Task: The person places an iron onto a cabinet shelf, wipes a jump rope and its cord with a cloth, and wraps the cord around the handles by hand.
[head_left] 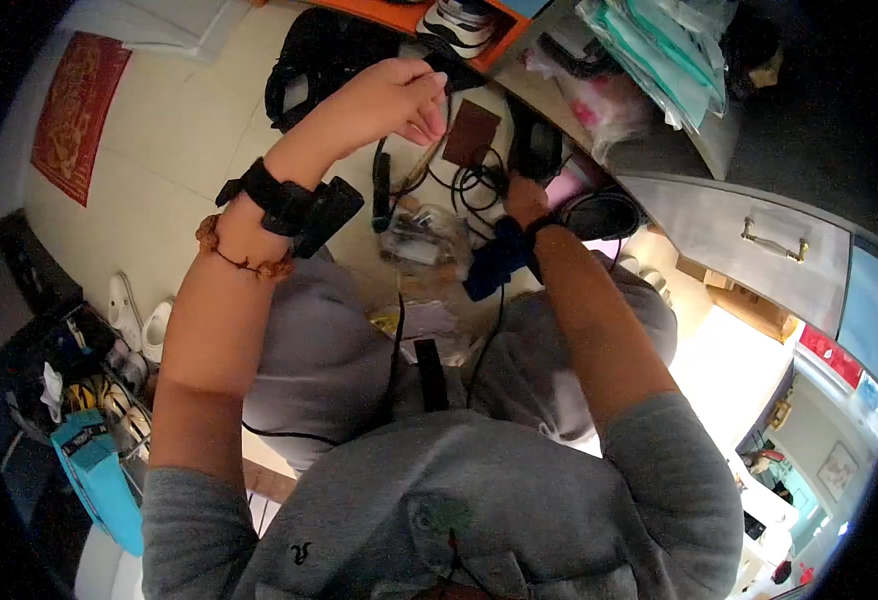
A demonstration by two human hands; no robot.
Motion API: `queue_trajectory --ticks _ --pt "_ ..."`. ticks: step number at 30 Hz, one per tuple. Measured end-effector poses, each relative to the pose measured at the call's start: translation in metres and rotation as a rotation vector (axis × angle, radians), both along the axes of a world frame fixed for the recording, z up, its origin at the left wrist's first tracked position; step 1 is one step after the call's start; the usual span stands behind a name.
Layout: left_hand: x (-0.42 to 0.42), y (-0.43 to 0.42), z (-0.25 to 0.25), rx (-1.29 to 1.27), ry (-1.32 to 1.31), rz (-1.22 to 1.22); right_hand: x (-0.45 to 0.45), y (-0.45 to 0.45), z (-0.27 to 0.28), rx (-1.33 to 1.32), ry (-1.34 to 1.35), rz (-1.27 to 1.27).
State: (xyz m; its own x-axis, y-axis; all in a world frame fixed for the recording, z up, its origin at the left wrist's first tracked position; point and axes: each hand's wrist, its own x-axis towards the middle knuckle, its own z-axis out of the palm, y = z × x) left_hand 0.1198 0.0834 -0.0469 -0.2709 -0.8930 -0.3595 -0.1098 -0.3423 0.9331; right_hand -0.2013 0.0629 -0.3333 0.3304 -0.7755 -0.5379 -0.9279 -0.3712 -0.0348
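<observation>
My left hand point(404, 100) is raised at upper centre, its fingers curled and pressed together. Whatever they pinch, if anything, is too small to make out. Farther right, my right hand point(527, 200) is closed low down by a tangle of black cable point(474, 185) and a black item point(534, 145); its fingertips are hidden. Between the hands lies a dark brown square piece point(473, 133). Below that are a clear plastic bag point(424, 240) with small things inside and a slim black object point(382, 190). A dark blue piece point(494, 262) lies beside my right wrist.
A black bag point(324, 60) lies on the tiled floor beyond my left hand. An orange shelf point(514, 35) holds shoes point(456, 28). At right stands a cabinet with a handled drawer point(749, 225). More shoes point(124, 310) and a turquoise bag point(99, 475) are at left.
</observation>
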Motion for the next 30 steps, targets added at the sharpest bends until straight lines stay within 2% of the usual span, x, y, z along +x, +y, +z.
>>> queue_trajectory --ticks 3,6,7,10,12,14,16,19,22,23,24,26,27,30 --pt "-0.003 -0.001 0.001 -0.029 -0.023 -0.002 0.004 0.016 -0.003 -0.119 0.057 0.252" --pt "-0.006 0.004 0.004 -0.034 -0.078 -0.005 0.024 0.020 0.012 -0.062 0.109 0.201" --pt "-0.004 0.006 0.005 -0.033 -0.102 -0.002 0.035 0.018 0.034 -0.003 0.134 0.220" --pt "0.000 0.007 0.002 0.003 -0.150 -0.015 0.063 -0.004 0.110 0.034 -0.027 0.034" --pt "0.000 0.005 0.004 0.006 -0.169 -0.015 0.057 -0.026 0.134 0.045 -0.317 -0.088" --pt "0.000 0.003 0.006 0.044 -0.151 -0.012 0.062 -0.043 0.169 -0.056 -0.387 -0.292" --pt "-0.001 0.001 0.002 0.057 -0.113 -0.004 0.067 -0.043 0.244 0.055 -0.669 -0.280" --pt "-0.005 -0.002 0.000 0.118 -0.018 0.007 0.067 -0.028 0.293 -0.257 -0.712 -0.158" --pt "-0.011 -0.004 0.012 0.187 0.074 -0.063 0.076 -0.015 0.309 -0.497 -0.741 0.394" --pt "-0.013 -0.002 0.014 0.215 0.099 -0.104 0.087 -0.002 0.311 -0.469 -0.656 0.424" --pt "-0.018 0.001 0.013 0.209 0.116 -0.072 0.096 -0.002 0.303 -0.540 -0.721 0.591" --pt "-0.027 0.009 0.007 0.205 0.148 -0.007 0.111 0.012 0.304 -0.510 -0.772 0.732" --pt "-0.022 0.008 0.006 0.276 0.156 -0.033 0.112 0.016 0.305 -0.557 -0.807 0.762" --pt "-0.019 0.010 0.007 0.266 0.078 0.032 0.114 0.024 0.305 -0.633 -0.895 0.865"
